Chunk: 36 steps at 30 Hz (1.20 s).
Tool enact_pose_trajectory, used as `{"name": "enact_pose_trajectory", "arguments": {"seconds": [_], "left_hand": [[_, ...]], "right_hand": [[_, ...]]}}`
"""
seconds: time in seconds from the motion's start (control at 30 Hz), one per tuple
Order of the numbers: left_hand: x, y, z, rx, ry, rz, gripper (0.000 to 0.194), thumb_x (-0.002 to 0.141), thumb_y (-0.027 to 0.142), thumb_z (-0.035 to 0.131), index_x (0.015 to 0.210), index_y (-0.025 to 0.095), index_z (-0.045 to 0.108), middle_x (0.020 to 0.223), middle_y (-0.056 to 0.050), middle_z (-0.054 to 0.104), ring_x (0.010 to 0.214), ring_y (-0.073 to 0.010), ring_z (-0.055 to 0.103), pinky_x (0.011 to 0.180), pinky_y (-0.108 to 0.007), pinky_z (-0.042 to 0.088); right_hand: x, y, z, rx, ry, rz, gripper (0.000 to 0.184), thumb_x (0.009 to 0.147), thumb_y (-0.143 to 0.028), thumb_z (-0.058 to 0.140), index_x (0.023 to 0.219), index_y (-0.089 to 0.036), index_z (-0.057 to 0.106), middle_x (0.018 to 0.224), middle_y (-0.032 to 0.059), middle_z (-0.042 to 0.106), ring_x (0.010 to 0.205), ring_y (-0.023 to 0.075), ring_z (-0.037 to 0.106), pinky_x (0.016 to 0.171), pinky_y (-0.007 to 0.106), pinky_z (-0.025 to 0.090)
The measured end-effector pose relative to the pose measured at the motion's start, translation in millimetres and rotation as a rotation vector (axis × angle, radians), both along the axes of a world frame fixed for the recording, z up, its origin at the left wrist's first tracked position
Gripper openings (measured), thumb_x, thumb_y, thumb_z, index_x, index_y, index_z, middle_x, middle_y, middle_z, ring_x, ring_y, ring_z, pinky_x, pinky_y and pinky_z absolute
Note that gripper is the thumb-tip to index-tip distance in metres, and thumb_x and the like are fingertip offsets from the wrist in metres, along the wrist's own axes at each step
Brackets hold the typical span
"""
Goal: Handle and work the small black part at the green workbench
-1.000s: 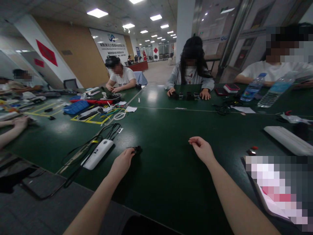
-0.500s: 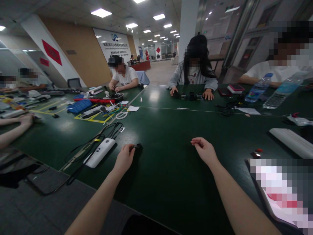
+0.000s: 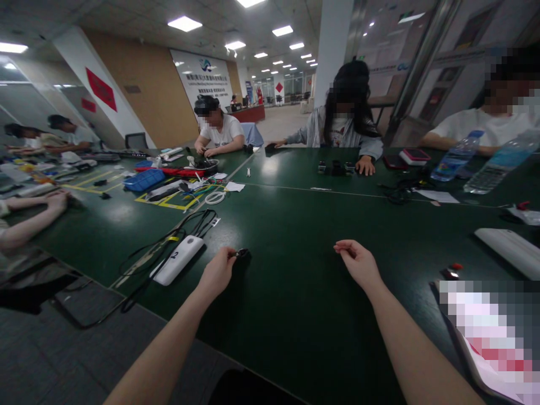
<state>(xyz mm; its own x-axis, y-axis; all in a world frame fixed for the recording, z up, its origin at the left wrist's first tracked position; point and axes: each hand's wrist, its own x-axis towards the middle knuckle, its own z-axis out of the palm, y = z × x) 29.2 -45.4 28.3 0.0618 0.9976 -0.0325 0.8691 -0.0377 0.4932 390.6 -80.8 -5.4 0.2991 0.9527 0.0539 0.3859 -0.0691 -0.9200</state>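
My left hand (image 3: 219, 273) is closed in a pinch on a small black object (image 3: 242, 253) with a bit of shiny metal near the fingertips; its exact kind is too small to tell. It is just over the dark green table (image 3: 291, 304), right of a white power bank (image 3: 179, 260) marked "2". My right hand (image 3: 358, 263) hovers over the table farther right, its fingers curled and pressed together, with nothing visible in them.
Black cables (image 3: 185, 225) run from the power bank. Beyond lie a blue tray (image 3: 144, 180) and a white cable coil (image 3: 215, 197). At right are water bottles (image 3: 458, 156), a white device (image 3: 506, 250) and a pixelated screen (image 3: 485, 337). Co-workers sit around; one person's hand (image 3: 365, 165) rests near small black devices (image 3: 336, 167).
The view has shifted slightly, so things appear farther right. Across the table, a person's hand has slid a black object outward, away from the small devices. My hands keep nearly the same pose.
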Motion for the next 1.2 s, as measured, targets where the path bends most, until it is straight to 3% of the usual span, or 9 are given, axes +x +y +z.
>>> {"name": "enact_pose_trajectory", "arguments": {"seconds": [0.2, 0.43, 0.57, 0.7, 0.83, 1.2], "left_hand": [[-3.5, 9.3, 17.3, -0.031, -0.049, -0.123, 0.023, 0.079, 0.031, 0.039, 0.094, 0.018, 0.051, 0.092, -0.006, 0.061, 0.085, -0.0184, 0.057, 0.075, -0.031, 0.042], [-6.2, 26.2, 12.9, -0.112, -0.228, -0.133, 0.021, 0.076, 0.027, 0.039, 0.091, 0.016, 0.049, 0.080, -0.003, 0.061, 0.074, -0.0156, 0.059, 0.069, -0.028, 0.045], [-3.6, 13.9, 11.6, -0.107, -0.204, -0.115, 0.018, 0.078, 0.024, 0.038, 0.091, 0.018, 0.049, 0.083, -0.003, 0.062, 0.076, -0.0155, 0.060, 0.070, -0.028, 0.045], [2.3, -9.4, 4.5, 0.036, -0.022, -0.058, 0.018, 0.081, 0.021, 0.038, 0.095, 0.018, 0.049, 0.091, -0.006, 0.062, 0.084, -0.0182, 0.059, 0.074, -0.031, 0.044], [7.0, -26.0, -9.0, 0.164, 0.028, 0.008, 0.020, 0.084, 0.019, 0.035, 0.102, 0.017, 0.045, 0.105, -0.010, 0.056, 0.084, -0.0178, 0.060, 0.070, -0.029, 0.045], [10.2, -26.2, -18.9, 0.214, 0.024, 0.046, 0.020, 0.086, 0.021, 0.033, 0.102, 0.016, 0.044, 0.101, -0.008, 0.055, 0.088, -0.0186, 0.057, 0.075, -0.032, 0.046]], "right_hand": [[0.9, 2.0, -1.6, 0.008, 0.006, 0.003, 0.021, 0.073, -0.020, 0.050, 0.092, -0.023, 0.060, 0.092, 0.0024, 0.065, 0.091, 0.0208, 0.060, 0.080, 0.039, 0.047], [-0.4, -0.2, 3.3, -0.024, -0.013, -0.003, 0.020, 0.074, -0.020, 0.050, 0.092, -0.023, 0.059, 0.095, 0.0027, 0.064, 0.093, 0.0208, 0.059, 0.081, 0.040, 0.047], [-1.7, -0.5, 4.3, -0.021, -0.014, -0.006, 0.020, 0.074, -0.019, 0.050, 0.091, -0.022, 0.060, 0.093, 0.0032, 0.064, 0.091, 0.0209, 0.059, 0.082, 0.040, 0.047], [-2.9, 0.1, 4.6, 0.011, -0.007, -0.001, 0.020, 0.073, -0.019, 0.050, 0.090, -0.021, 0.060, 0.091, 0.0033, 0.065, 0.090, 0.0205, 0.060, 0.083, 0.040, 0.046], [-4.6, -1.2, 8.6, -0.035, -0.020, -0.015, 0.020, 0.074, -0.018, 0.049, 0.091, -0.021, 0.059, 0.093, 0.0035, 0.064, 0.092, 0.0205, 0.059, 0.083, 0.040, 0.046], [-3.0, -2.6, 9.1, -0.044, -0.013, -0.019, 0.021, 0.072, -0.021, 0.051, 0.091, -0.022, 0.060, 0.093, 0.0037, 0.064, 0.092, 0.0228, 0.059, 0.080, 0.041, 0.047]]}}
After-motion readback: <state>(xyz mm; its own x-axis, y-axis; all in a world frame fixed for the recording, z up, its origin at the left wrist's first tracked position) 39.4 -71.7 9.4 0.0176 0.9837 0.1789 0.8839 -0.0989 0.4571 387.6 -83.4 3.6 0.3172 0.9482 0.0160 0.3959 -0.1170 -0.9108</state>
